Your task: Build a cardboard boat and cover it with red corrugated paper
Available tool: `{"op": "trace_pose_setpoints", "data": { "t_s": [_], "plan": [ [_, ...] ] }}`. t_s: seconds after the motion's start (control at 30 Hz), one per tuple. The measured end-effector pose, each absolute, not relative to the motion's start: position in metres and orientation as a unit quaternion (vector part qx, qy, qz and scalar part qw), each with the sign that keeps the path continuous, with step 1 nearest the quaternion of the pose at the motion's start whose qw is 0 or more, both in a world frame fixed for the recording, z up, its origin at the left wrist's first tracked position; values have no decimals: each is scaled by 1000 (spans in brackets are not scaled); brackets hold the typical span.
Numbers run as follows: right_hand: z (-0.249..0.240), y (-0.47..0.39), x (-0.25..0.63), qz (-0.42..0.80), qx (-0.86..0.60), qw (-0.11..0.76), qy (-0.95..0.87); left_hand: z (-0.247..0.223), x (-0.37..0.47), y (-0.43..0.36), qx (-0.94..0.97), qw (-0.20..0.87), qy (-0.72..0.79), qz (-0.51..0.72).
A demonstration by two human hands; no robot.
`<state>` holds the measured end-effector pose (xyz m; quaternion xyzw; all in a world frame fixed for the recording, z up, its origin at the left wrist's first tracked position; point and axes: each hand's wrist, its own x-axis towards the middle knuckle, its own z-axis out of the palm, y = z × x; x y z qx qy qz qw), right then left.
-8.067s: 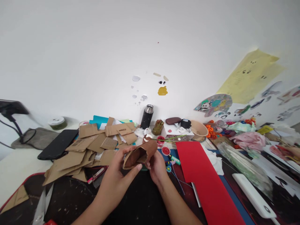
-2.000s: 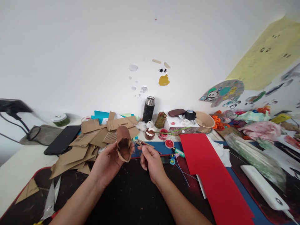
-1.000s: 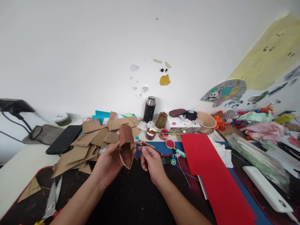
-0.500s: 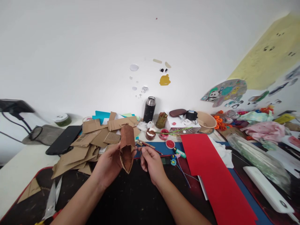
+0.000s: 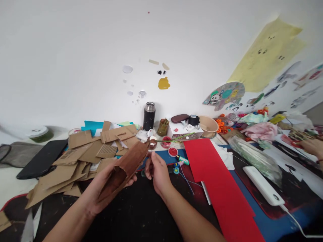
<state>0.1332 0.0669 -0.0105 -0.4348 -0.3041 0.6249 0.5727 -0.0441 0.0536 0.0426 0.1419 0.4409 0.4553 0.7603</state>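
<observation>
A reddish-brown hollow cardboard piece (image 5: pixel 130 159) lies tilted in my left hand (image 5: pixel 107 181), its open end toward me and its narrower end up to the right. My left fingers are wrapped under and round it. Just right of the piece, my right hand (image 5: pixel 158 171) has its fingers curled together; whatever they hold, if anything, is too small to make out. Behind the piece is an open jar of brown paint (image 5: pixel 152 144), beside jars of red paint (image 5: pixel 173 152).
Cardboard scraps (image 5: pixel 83 151) are heaped at the left, with scissors (image 5: pixel 31 225) in front. A black flask (image 5: pixel 149 117) stands by the wall. Red paper (image 5: pixel 219 188) and a white power strip (image 5: pixel 263 185) lie right. Another person's hand (image 5: pixel 311 148) shows at the far right.
The brown piece has tipped from upright to slanting, its open end now lower left. My left hand turned with it. The view has shifted right, and another person's hand has come into view.
</observation>
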Motion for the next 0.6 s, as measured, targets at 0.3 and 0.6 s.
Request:
{"op": "trace_pose_setpoints", "data": {
  "t_s": [0.3, 0.6],
  "plan": [
    [-12, 73, 139, 630, -435, 596, -243, 30, -59, 46, 281, 776, 425, 372],
    [-12, 75, 142, 602, -461, 605, -243, 45, -62, 67, 136, 745, 455, 468]
  ]
}}
